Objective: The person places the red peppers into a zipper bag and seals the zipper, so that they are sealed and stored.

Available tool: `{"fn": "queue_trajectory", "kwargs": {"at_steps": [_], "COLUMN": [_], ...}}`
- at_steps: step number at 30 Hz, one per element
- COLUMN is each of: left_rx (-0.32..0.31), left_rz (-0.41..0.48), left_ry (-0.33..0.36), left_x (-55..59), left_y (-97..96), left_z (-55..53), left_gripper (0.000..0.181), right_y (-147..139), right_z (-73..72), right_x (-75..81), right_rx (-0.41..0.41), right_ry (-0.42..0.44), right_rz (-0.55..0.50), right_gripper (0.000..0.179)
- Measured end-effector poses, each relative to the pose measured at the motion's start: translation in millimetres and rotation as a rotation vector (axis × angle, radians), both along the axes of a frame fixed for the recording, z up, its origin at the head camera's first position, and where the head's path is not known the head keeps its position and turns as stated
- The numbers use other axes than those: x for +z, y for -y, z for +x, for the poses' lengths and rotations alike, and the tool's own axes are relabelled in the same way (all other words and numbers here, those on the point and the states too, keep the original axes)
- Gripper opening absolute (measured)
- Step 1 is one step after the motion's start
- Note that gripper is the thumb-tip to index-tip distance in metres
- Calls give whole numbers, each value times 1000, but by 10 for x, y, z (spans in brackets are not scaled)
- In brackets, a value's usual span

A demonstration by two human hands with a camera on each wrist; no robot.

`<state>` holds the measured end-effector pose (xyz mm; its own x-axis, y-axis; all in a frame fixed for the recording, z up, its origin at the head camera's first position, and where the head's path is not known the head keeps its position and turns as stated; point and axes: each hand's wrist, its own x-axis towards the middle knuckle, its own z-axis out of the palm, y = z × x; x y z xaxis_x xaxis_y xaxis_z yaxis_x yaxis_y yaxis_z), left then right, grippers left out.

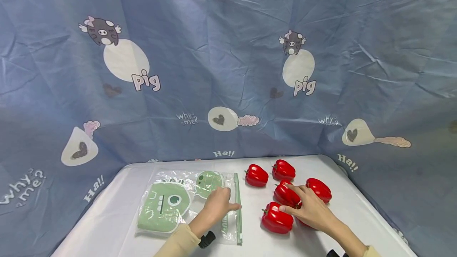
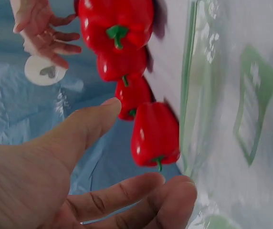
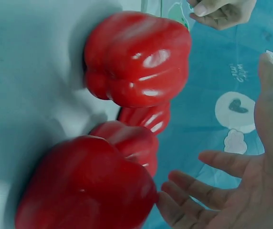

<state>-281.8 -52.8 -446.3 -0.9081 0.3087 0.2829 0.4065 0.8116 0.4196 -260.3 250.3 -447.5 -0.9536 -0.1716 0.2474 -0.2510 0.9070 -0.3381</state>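
A clear zip bag [image 1: 194, 213] with green cartoon monster prints lies flat on the left of the table. Over its right part hovers my left hand [image 1: 218, 205], thumb held apart from loosely bent fingers, gripping nothing. Several red bell peppers [image 1: 256, 175] with green stems sit to the right of the bag. My right hand [image 1: 312, 209] is spread above the nearer ones, its thumb overlapping the front pepper [image 1: 277, 218] in the head view. In the right wrist view its fingers are parted and empty beside a large pepper [image 3: 86, 186]. One pepper is partly hidden under that hand.
Everything rests on a white table [image 1: 110, 197]. A blue cloth [image 1: 228, 62] printed with pigs and lettering hangs behind the table's back edge. The bag's green zip strip [image 1: 238, 205] faces the peppers. Dark bands [image 1: 207, 240] are worn at the wrists.
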Motion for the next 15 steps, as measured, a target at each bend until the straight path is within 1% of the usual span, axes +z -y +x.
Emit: {"fn": "queue_trajectory", "kwargs": {"at_steps": [2,4,6,8,11,13,15], "left_rx": [1,1,4,7,28,47,66], "left_rz": [-4,-16,-22,-26,-38,-54,-67], "left_ry": [9,9,27,56,91,100,93], "left_x": [-45,-88,-126,-168,-238,-289,-330], "left_y": [-45,-86,-124,-160,-205,-229,-244], "left_z": [11,14,15,13,10,10,12], "left_gripper": [41,41,41,42,42,44,47], "right_y": [-3,-7,-5,5,36,60,86], "right_z": [25,54,81,112,143,160,177], "right_x": [-17,-24,-23,-11,-1,-6,-22], "right_rx": [2,9,23,35,43,36,23], "right_ry": [-21,-60,-94,-107,-75,-38,0], "right_rz": [9,16,9,-3,-32,-41,-46], "right_gripper": [89,90,91,91,89,86,82]}}
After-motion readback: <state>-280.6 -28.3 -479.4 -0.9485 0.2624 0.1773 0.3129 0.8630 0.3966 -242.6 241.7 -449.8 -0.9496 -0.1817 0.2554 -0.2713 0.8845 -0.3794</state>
